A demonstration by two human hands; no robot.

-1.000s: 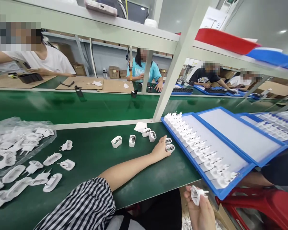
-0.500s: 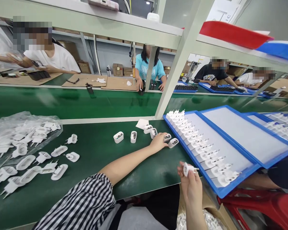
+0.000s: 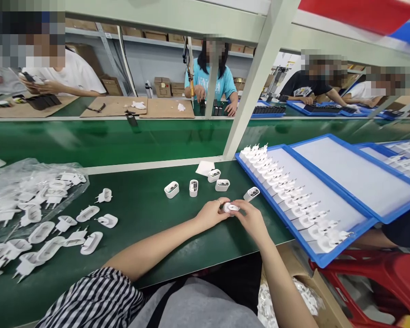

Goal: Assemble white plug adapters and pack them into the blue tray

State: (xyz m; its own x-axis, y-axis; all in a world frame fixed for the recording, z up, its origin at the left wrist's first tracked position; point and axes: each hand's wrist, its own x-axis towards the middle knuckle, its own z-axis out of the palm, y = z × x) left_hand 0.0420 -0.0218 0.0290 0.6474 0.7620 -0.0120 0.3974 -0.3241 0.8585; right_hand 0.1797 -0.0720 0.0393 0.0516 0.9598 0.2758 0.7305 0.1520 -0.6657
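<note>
My left hand (image 3: 210,212) and my right hand (image 3: 248,217) meet over the green bench (image 3: 150,218), both closed on one small white charger piece (image 3: 231,208) held between their fingertips. Just right of it a white charger body (image 3: 252,194) lies by the blue tray's edge. Several more white charger bodies (image 3: 193,187) stand in a loose row beyond my hands.
A blue tray (image 3: 314,257) on the right holds a row of finished white plugs (image 3: 287,196). Loose white plug caps (image 3: 64,228) and a plastic bag of them (image 3: 23,191) lie at left. Other people work across the green conveyor (image 3: 105,136). A red stool (image 3: 379,282) stands at lower right.
My right hand rose from below the bench edge with a white plug part and met my left hand. My left hand drew back from the tray edge with a charger body.
</note>
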